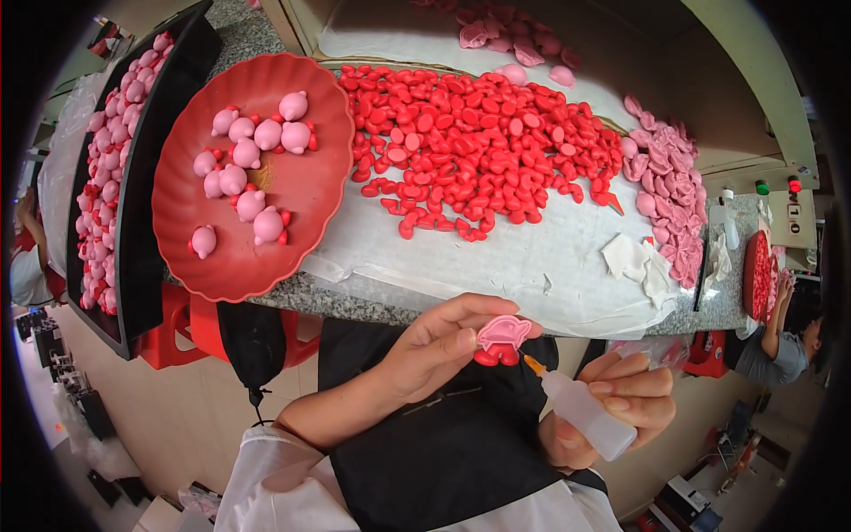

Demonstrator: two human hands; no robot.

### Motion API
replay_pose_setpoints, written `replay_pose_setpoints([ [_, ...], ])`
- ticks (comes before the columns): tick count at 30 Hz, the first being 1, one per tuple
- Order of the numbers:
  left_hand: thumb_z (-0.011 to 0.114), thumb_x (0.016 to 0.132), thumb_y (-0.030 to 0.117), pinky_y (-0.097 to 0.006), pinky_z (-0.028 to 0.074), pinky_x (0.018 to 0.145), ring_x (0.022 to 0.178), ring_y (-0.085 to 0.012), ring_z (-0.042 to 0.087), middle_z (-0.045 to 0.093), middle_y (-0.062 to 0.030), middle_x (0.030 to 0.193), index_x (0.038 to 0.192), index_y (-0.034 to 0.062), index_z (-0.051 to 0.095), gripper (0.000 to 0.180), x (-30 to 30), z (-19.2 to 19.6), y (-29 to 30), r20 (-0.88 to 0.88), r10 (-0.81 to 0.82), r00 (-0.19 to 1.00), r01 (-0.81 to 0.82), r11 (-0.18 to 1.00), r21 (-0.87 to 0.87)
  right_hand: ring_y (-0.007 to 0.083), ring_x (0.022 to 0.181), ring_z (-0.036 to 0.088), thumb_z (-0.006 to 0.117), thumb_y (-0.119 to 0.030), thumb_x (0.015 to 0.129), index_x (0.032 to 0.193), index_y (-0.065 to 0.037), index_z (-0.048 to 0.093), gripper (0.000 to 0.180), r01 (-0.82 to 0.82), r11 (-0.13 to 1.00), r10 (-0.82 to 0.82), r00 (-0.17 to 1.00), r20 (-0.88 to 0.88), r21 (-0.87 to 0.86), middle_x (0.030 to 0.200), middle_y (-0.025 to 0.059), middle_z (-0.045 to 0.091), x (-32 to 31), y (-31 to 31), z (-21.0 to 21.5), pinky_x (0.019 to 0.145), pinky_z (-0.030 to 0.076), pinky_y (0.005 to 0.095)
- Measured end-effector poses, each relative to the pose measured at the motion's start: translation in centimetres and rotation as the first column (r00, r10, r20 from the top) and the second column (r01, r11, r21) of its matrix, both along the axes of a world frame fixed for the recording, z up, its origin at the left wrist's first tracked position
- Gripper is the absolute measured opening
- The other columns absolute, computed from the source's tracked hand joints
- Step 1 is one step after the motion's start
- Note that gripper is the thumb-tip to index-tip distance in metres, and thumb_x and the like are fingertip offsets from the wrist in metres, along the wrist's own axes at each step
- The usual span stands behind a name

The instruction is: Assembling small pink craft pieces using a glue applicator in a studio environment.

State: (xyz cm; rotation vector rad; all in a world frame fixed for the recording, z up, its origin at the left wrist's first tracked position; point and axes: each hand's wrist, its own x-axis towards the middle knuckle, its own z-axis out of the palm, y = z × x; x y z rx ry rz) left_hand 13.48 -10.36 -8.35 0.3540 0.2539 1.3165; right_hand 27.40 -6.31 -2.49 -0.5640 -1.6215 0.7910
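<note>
Between the thumb and fingers of my left hand [432, 348] is a small pink plastic figure part [503, 332], its hollow, rimmed side showing. A red piece with two rounded lobes [497, 356] sits at its lower edge. My right hand [636, 396] wraps round a translucent white squeeze bottle [582, 413], tilted up to the left. Its orange nozzle [534, 365] points at the red piece, very close to it; whether they touch I cannot tell. Both hands are just in front of the bench edge, above my black apron [443, 457].
A heap of red pieces [479, 146] covers the white bench sheet [425, 266], with pink shells [665, 177] at the right. A red scalloped tray [301, 213] holds several pink figures. A black crate [142, 222] full of them stands left. Crumpled white tissue [634, 263] lies front right.
</note>
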Motion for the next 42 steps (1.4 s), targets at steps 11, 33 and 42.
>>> replay_pose_setpoints([
  [11, 0.043, 0.081, 0.024, -0.031, 0.028, 0.088, 0.104, -0.0218, 0.041, 0.043, -0.0201, 0.110, 0.112, 0.0004, 0.036, 0.039, 0.0, 0.0, 0.0, 0.027, 0.012, 1.000, -0.012, 1.000, 0.007, 0.0095, 0.054, 0.033, 0.075, -0.025, 0.052, 0.073, -0.008, 0.039, 0.046, 0.074, 0.997, -0.074, 0.997, -0.001, -0.034, 0.067, 0.0020, 0.036, -0.4, -0.3, 0.2, 0.043, 0.027, 0.0168],
  [33, 0.043, 0.081, 0.023, -0.031, 0.028, 0.089, 0.105, -0.0226, 0.040, 0.043, -0.0197, 0.110, 0.112, -0.0002, 0.035, 0.039, 0.0, -0.2, 0.0, 0.014, 0.013, 1.000, -0.013, 1.000, 0.008, 0.0142, 0.056, 0.042, 0.077, -0.008, 0.045, 0.088, -0.005, 0.044, 0.054, -0.039, 0.998, 0.036, 0.996, 0.081, 0.044, 0.080, 0.0077, 0.045, 0.8, 0.5, 0.2, 0.045, 0.040, 0.0214],
  [42, 0.042, 0.082, 0.023, -0.032, 0.027, 0.089, 0.105, -0.0224, 0.040, 0.043, -0.0198, 0.110, 0.112, 0.0003, 0.035, 0.039, 0.1, -0.3, 0.0, 0.032, 0.010, 0.999, -0.010, 1.000, 0.015, 0.0127, 0.053, 0.041, 0.077, -0.008, 0.047, 0.084, -0.005, 0.044, 0.051, -0.056, 0.998, 0.057, 0.997, -0.056, 0.024, 0.076, 0.0071, 0.044, 0.4, 0.3, 0.1, 0.040, 0.035, 0.0191],
])
